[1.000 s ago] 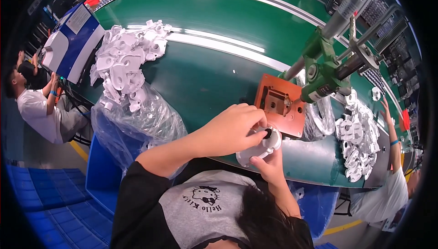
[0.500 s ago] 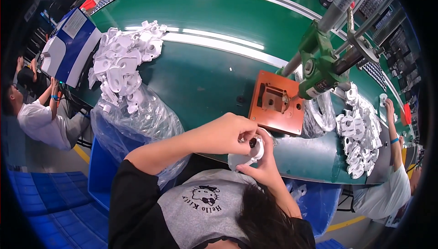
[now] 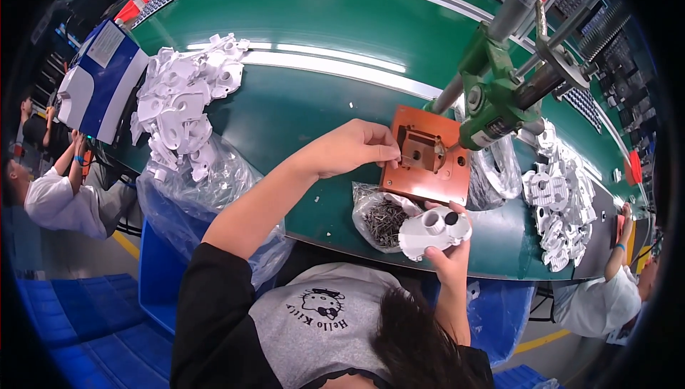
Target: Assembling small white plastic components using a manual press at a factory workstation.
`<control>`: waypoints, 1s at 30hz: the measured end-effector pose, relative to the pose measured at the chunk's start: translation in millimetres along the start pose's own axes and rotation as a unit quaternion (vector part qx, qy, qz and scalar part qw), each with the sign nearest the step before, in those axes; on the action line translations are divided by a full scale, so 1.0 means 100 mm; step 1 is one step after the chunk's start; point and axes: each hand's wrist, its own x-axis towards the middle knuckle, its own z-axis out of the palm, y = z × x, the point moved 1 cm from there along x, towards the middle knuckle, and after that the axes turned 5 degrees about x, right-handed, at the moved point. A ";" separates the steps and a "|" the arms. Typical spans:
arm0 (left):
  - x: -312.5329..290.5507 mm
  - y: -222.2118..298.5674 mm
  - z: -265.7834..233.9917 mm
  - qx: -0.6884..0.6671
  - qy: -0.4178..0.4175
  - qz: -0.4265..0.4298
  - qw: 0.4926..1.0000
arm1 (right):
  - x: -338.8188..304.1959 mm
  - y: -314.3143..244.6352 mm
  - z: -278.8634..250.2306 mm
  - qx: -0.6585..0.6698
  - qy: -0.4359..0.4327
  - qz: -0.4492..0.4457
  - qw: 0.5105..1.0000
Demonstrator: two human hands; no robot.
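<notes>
My right hand (image 3: 451,263) holds a white molded plastic part (image 3: 422,238) over the near edge of the bench. The part has a raised round socket and a dark round spot beside it. My left hand (image 3: 353,148) is at the left side of the orange fixture block (image 3: 407,183), thumb and forefinger pinched together. Whatever sits between those fingertips is too small to make out. Just left of the white part lies a clear plastic bag (image 3: 362,207) with many thin dark metal pins (image 3: 385,222).
A green press (image 3: 492,100) rises behind the fixture. Heaps of white plastic parts lie left (image 3: 175,104) and right (image 3: 553,196). A blue and white machine (image 3: 103,82) stands at the far left. A lined blue bin (image 3: 158,260) is below the bench. Other people work on both sides.
My hands have parted. The left moved up to the fixture block; the right moved right with the white part, turning it so its socket shows. The bag of pins is now uncovered.
</notes>
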 end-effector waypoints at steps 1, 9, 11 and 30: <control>0.03 -0.02 -0.02 0.039 0.036 -0.013 0.999 | -0.01 0.01 -0.03 0.025 0.021 -0.014 0.999; 0.23 -0.56 -0.26 0.516 0.219 -0.010 0.828 | -0.04 -0.06 -0.21 0.037 0.101 -0.034 0.994; 0.20 -0.64 -0.26 0.534 0.225 0.024 0.814 | 0.01 -0.07 -0.20 -0.005 0.108 -0.036 0.994; 0.09 -0.16 0.84 0.482 0.202 0.369 0.768 | 0.54 0.12 -0.14 -0.138 0.156 -0.083 0.974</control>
